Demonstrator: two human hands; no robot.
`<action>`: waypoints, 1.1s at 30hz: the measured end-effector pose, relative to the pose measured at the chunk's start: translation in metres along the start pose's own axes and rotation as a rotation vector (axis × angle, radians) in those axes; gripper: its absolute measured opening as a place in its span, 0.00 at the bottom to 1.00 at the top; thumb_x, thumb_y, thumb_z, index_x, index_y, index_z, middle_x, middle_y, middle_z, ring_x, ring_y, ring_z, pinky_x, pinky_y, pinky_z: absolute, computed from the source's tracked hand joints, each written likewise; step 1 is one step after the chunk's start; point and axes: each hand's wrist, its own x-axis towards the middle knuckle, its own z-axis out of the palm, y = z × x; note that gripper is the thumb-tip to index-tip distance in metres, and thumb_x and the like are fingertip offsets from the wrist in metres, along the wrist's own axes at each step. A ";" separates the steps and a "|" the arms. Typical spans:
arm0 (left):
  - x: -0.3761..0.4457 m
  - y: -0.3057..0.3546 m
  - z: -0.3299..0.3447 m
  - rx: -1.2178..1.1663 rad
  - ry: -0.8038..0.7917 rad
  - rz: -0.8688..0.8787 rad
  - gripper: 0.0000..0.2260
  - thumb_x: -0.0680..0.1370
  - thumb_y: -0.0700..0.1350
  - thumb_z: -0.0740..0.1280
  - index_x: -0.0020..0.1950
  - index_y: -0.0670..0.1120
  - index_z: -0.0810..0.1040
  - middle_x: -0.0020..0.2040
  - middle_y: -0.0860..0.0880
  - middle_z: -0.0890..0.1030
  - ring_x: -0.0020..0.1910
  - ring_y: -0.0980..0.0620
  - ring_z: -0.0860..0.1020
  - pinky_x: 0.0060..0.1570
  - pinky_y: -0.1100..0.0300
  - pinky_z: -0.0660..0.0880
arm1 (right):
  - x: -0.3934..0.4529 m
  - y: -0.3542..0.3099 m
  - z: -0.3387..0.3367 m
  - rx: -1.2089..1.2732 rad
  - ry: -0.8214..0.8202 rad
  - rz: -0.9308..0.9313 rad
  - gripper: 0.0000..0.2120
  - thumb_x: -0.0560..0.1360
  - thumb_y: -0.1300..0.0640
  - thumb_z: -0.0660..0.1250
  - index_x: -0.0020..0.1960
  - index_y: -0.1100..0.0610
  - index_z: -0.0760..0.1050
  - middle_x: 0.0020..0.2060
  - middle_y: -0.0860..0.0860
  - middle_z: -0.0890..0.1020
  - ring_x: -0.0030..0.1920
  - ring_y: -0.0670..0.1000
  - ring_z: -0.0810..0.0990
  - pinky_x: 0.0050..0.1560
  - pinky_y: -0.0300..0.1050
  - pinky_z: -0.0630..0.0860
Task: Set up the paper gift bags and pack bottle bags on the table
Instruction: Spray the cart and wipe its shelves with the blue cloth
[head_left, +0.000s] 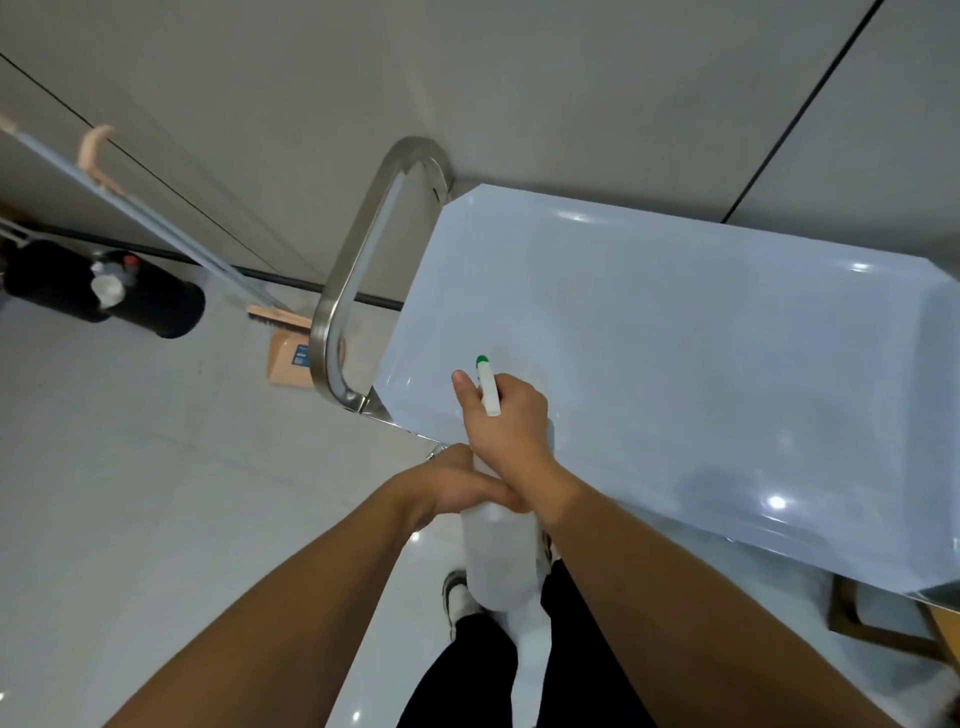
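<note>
A white translucent spray bottle (498, 556) with a green-tipped nozzle (482, 360) is held at the near left corner of the glossy pale blue table (675, 332). My right hand (504, 415) grips the spray head, its nozzle pointing out over the table. My left hand (457, 486) wraps round the bottle's neck just below, partly hidden under my right wrist. No paper gift bags or bottle bags are in view.
A steel loop handle (358, 270) rises at the table's left end. On the tiled floor to the left are a black bin (104, 291), a broom (156, 223) leaning on the wall and a cardboard box (291, 358). A wooden stool (883, 623) stands under the table's right side.
</note>
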 end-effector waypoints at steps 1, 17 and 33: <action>0.002 0.003 0.000 0.030 -0.015 0.008 0.25 0.64 0.52 0.81 0.59 0.55 0.79 0.56 0.54 0.83 0.59 0.53 0.79 0.63 0.51 0.76 | -0.002 0.002 -0.003 0.010 0.054 0.021 0.21 0.79 0.39 0.66 0.35 0.53 0.72 0.28 0.47 0.74 0.29 0.46 0.72 0.29 0.34 0.62; -0.020 0.063 0.106 0.390 -0.442 0.309 0.20 0.68 0.52 0.79 0.57 0.49 0.82 0.54 0.48 0.84 0.54 0.49 0.82 0.58 0.52 0.80 | -0.102 0.038 -0.108 0.078 0.765 0.199 0.28 0.79 0.41 0.66 0.40 0.67 0.80 0.34 0.60 0.84 0.38 0.57 0.82 0.46 0.55 0.80; -0.010 -0.022 0.160 0.486 -0.456 0.332 0.21 0.61 0.55 0.81 0.51 0.52 0.84 0.50 0.53 0.85 0.52 0.51 0.81 0.59 0.50 0.78 | -0.159 0.125 -0.066 0.158 0.762 0.098 0.13 0.77 0.49 0.72 0.40 0.56 0.77 0.30 0.47 0.78 0.32 0.44 0.75 0.40 0.46 0.76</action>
